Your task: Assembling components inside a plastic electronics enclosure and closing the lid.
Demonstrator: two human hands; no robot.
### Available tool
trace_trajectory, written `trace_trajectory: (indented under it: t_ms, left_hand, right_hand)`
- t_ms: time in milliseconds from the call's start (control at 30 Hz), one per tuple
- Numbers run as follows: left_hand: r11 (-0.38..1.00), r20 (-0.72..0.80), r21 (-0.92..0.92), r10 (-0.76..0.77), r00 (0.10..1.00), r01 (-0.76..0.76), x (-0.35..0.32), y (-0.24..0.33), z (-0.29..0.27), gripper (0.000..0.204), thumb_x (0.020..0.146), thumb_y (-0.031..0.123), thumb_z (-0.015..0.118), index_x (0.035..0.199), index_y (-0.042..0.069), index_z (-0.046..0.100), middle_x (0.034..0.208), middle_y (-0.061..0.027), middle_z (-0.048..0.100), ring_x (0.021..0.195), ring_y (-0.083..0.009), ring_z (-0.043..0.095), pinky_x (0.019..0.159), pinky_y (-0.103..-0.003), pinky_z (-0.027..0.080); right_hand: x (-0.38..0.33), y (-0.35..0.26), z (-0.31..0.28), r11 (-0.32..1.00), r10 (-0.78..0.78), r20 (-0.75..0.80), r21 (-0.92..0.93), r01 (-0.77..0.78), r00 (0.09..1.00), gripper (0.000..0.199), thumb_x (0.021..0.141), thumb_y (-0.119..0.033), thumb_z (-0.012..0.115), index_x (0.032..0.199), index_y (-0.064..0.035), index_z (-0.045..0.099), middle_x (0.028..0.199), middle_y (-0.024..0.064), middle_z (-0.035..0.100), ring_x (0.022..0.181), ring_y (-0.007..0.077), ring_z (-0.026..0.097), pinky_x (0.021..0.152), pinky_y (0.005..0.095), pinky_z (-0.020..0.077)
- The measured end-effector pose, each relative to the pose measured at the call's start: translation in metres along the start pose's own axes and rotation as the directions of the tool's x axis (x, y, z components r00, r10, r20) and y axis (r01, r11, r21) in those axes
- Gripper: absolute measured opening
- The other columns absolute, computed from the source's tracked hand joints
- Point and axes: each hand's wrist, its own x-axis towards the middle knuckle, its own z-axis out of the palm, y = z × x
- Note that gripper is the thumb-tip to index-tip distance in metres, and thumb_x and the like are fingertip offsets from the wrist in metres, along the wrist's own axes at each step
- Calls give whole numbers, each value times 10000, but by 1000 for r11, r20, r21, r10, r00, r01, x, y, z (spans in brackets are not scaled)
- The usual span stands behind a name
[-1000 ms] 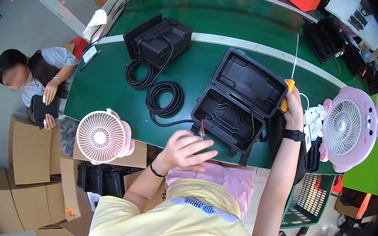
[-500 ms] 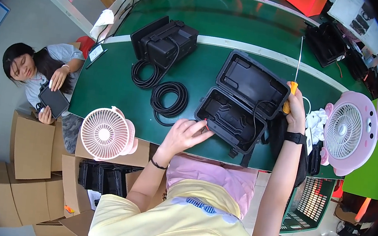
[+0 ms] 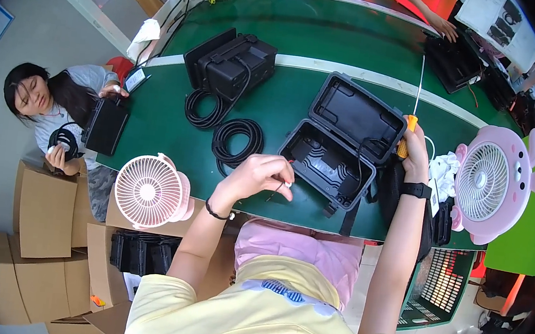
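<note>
In front of me lies an open black plastic case [image 3: 327,167], its lid [image 3: 357,116] tipped back on the far side. A black cable runs inside it. My left hand [image 3: 254,177], just left of the case, pinches a thin wire [image 3: 273,195] with a small white end at the fingertips; much of the wire is hidden. Wrapped around the yellow-orange handle of a screwdriver [image 3: 411,123] is my right hand [image 3: 417,154], beside the lid's right edge. The screwdriver's long shaft points away from me.
Coiled black cable [image 3: 237,140] and a closed black case [image 3: 236,64] lie left of centre. A pink fan [image 3: 149,190] stands near left, a bear-shaped fan [image 3: 487,182] at right. At left a co-worker holds a black case [image 3: 107,126]. Another person's hand [image 3: 442,26] reaches in far right.
My left hand has drawn back from the case's near left corner, the wire still pinched. The co-worker's case has turned and risen. Another hand has appeared at the far right.
</note>
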Motion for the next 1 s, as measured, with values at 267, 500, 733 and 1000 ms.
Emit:
trace_trajectory:
  t_ms: [267, 500, 733, 1000]
  left_hand:
    - [456, -330, -884, -462, 823, -99, -5, 25, 5, 299, 897, 210, 729, 1041, -40, 651, 981, -89, 607, 808, -172, 676, 700, -256, 556]
    - [955, -587, -140, -293, 755, 262, 12, 19, 26, 136, 759, 25, 801, 875, 23, 731, 880, -70, 655, 741, -159, 651, 631, -265, 517]
    - [935, -139, 298, -154, 978, 190, 39, 19, 40, 289, 735, 299, 793, 904, 78, 713, 897, -48, 695, 907, -233, 637, 745, -347, 530]
    - [893, 360, 336, 171, 917, -298, 38, 18, 32, 915, 704, 314, 753, 1527, 319, 353, 955, -85, 618, 871, -216, 615, 711, -333, 557]
  right_hand:
    - [-14, -13, 14, 987, -97, 90, 135, 84, 991, 92, 929, -44, 528, 948, -132, 512, 808, -38, 502, 704, 54, 500, 584, 196, 396]
    - [-37, -23, 19, 965, -262, 48, -15, 263, 964, 152, 965, -104, 617, 891, -125, 485, 814, -28, 476, 711, 55, 461, 648, 195, 391]
    - [-40, -16, 8, 935, -344, 67, -68, 349, 936, 186, 964, -130, 638, 878, -132, 473, 811, -22, 447, 762, 76, 424, 724, 227, 369]
    - [-37, -12, 11, 962, -264, 72, -57, 269, 962, 182, 976, -151, 627, 876, -131, 476, 781, -27, 486, 629, 48, 476, 567, 188, 415]
